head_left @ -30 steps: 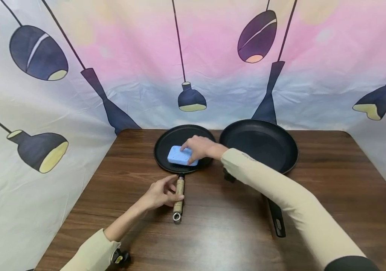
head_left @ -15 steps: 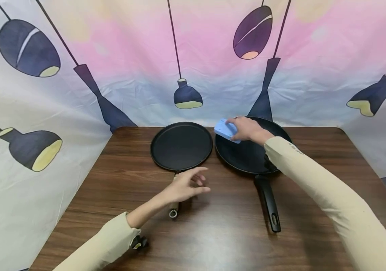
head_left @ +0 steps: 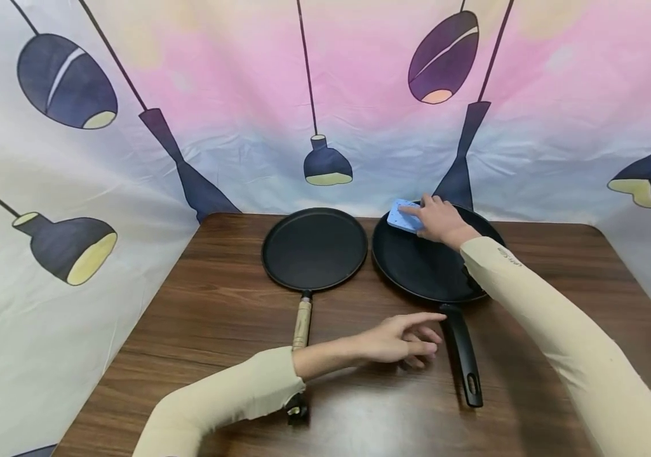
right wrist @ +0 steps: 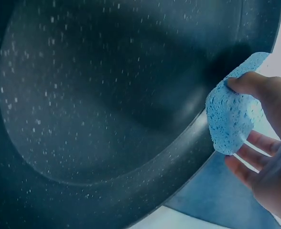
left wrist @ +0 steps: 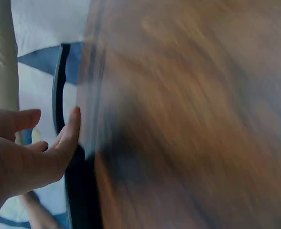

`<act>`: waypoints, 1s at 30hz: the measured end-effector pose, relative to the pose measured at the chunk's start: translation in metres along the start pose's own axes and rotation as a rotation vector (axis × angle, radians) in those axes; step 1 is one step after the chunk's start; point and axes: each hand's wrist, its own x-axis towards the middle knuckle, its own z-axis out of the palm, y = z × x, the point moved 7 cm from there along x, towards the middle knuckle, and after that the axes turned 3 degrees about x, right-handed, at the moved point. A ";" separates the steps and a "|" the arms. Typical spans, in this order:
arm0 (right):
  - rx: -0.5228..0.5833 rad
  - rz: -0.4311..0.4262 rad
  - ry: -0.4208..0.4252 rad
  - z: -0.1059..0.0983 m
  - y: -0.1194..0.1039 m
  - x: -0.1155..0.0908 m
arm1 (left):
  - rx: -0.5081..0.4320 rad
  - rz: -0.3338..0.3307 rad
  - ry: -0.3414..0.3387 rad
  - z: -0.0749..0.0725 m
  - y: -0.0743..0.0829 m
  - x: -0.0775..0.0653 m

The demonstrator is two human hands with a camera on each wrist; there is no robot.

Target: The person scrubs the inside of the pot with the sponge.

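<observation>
My right hand grips a light blue sponge over the far left part of the larger black frying pan. In the right wrist view the porous sponge lies at the pan's rim, thumb on one face and fingers behind. My left hand is just left of that pan's black handle, fingers loosely extended and nothing held. The left wrist view shows the left hand with thumb and fingers apart, beside the dark handle.
A smaller flat black pan with a wooden handle stands to the left; my left forearm crosses over the handle's end. Both pans lie on a brown wooden table. Behind hangs a cloth printed with lamps.
My right hand has carried the sponge from the smaller pan to the larger one. The left hand has let go of the wooden handle and moved right towards the black handle.
</observation>
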 end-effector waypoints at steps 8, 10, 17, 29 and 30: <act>-0.021 0.083 0.002 0.000 0.035 -0.016 | -0.372 -0.139 -0.028 0.033 -0.001 0.021; -0.037 0.106 0.007 0.001 0.046 -0.024 | -0.384 -0.142 -0.019 0.036 -0.001 0.023; -0.212 0.129 0.053 -0.009 0.074 -0.051 | -0.406 -0.156 0.016 0.045 -0.001 0.036; -0.307 0.127 -0.109 -0.020 0.074 -0.099 | -0.531 -0.184 0.022 0.056 -0.007 0.040; -0.311 0.130 -0.133 -0.020 0.071 -0.104 | -0.533 -0.181 0.014 0.057 -0.007 0.040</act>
